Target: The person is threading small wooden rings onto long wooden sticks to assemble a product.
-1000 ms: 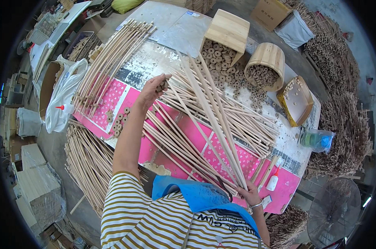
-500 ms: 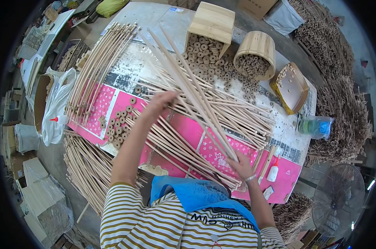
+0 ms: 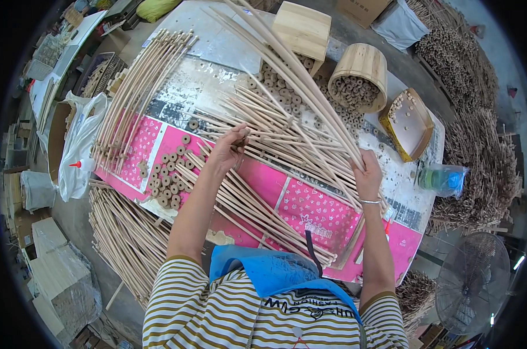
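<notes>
My right hand (image 3: pixel 368 174) is closed round the near ends of several long wooden sticks (image 3: pixel 310 81), which slant up and away to the far left above the table. A silver bangle circles that wrist. My left hand (image 3: pixel 230 150) hovers over the middle of the work, fingers curled together; what they hold, if anything, is too small to name. Beneath and beside it lies a crossed pile of wooden sticks (image 3: pixel 310 139). Another bundle of sticks (image 3: pixel 263 218) lies nearer me on the pink table covering (image 3: pixel 263 177). Small wooden rings (image 3: pixel 166 180) cluster left of my left forearm.
At the back, a wooden bucket (image 3: pixel 301 26) and a second bucket (image 3: pixel 359 70) lie tipped with wooden rings spilling out. A shallow box (image 3: pixel 412 125) of small beads sits far right. Finished-looking rods (image 3: pixel 138 99) line the left. A glue bottle (image 3: pixel 84 165) stands at the left edge.
My right hand has moved up and to the right, carrying the sticks with it across the pile. My left hand has shifted only slightly, its fingers still curled.
</notes>
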Demonstrator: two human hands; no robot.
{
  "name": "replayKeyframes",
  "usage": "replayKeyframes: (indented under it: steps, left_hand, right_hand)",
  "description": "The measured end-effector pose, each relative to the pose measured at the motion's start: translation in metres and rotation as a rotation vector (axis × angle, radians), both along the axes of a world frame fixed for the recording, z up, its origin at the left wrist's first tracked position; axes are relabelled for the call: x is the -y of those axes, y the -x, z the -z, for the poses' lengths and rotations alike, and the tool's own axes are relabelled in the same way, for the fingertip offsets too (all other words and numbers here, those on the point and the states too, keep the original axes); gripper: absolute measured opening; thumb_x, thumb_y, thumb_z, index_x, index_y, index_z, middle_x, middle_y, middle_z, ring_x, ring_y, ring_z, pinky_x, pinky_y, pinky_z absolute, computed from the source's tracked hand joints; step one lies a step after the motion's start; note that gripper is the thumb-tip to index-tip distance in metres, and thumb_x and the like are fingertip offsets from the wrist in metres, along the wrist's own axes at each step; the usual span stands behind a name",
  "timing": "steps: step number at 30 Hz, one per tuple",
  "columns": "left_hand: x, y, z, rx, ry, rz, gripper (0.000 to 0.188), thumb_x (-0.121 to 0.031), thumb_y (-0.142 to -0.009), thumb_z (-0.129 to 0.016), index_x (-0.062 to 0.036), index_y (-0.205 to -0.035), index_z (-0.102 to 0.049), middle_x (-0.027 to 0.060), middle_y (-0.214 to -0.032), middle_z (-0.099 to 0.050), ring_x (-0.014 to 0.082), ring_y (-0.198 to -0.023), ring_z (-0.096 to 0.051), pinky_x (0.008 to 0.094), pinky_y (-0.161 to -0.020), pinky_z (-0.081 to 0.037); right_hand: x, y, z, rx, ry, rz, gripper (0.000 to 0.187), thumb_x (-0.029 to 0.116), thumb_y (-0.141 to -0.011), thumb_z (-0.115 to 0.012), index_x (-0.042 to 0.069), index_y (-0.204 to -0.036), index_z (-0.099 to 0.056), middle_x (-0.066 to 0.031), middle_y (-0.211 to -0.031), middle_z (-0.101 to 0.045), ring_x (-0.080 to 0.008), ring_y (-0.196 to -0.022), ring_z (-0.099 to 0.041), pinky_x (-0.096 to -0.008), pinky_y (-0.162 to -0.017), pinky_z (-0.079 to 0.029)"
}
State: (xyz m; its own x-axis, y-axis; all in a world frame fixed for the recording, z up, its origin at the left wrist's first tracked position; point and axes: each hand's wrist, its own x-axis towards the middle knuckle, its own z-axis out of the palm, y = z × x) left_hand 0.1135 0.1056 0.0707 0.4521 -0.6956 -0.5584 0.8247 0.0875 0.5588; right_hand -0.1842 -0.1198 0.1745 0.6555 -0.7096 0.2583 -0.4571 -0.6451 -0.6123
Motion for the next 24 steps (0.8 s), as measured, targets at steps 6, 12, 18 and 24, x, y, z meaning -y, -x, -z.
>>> replayKeyframes:
  steps: [6,12,18,24]
  left_hand:
    - [-0.005,-0.022,0.01,0.109,0.031,-0.171,0.032,-0.001,-0.081,-0.064,-0.0021,-0.112,-0.06,0.0058,-0.084,-0.064,0.0116,-0.071,-0.061,0.018,-0.051,-0.042]
    - [-0.015,-0.059,0.013,0.043,0.045,-0.31,0.034,-0.004,-0.085,-0.063,-0.0039,-0.118,-0.059,0.0057,-0.1,-0.064,0.0133,-0.084,-0.062,0.0166,-0.061,-0.049]
    - [-0.025,-0.073,0.013,0.135,-0.051,-0.338,0.033,-0.008,-0.088,-0.062,-0.0035,-0.121,-0.059,0.0047,-0.103,-0.061,0.0126,-0.087,-0.061,0.0164,-0.064,-0.05]
    - [-0.027,-0.076,0.011,0.119,-0.021,-0.366,0.033,-0.007,-0.087,-0.063,-0.0032,-0.119,-0.061,0.0026,-0.092,-0.065,0.0111,-0.078,-0.064,0.0164,-0.061,-0.051]
  right_hand:
    - [-0.031,0.029,-0.018,-0.034,-0.517,-0.03,0.034,0.012,-0.084,-0.067,0.005,-0.116,-0.06,-0.0047,-0.08,-0.064,-0.0114,-0.067,-0.057,-0.0261,-0.062,-0.047]
    - [-0.105,0.093,-0.013,-0.136,-1.116,-0.009,0.035,0.012,-0.087,-0.064,0.003,-0.121,-0.056,0.0019,-0.076,-0.058,-0.005,-0.061,-0.052,-0.0196,-0.053,-0.043]
    - [-0.138,0.12,-0.015,-0.16,-1.322,-0.018,0.03,0.014,-0.089,-0.063,0.002,-0.116,-0.056,0.0018,-0.076,-0.057,-0.0042,-0.061,-0.051,-0.0188,-0.053,-0.042]
    - [-0.145,0.13,-0.015,-0.166,-1.323,-0.003,0.033,0.012,-0.088,-0.062,0.002,-0.119,-0.054,0.0009,-0.073,-0.056,-0.0045,-0.059,-0.052,-0.0183,-0.051,-0.042]
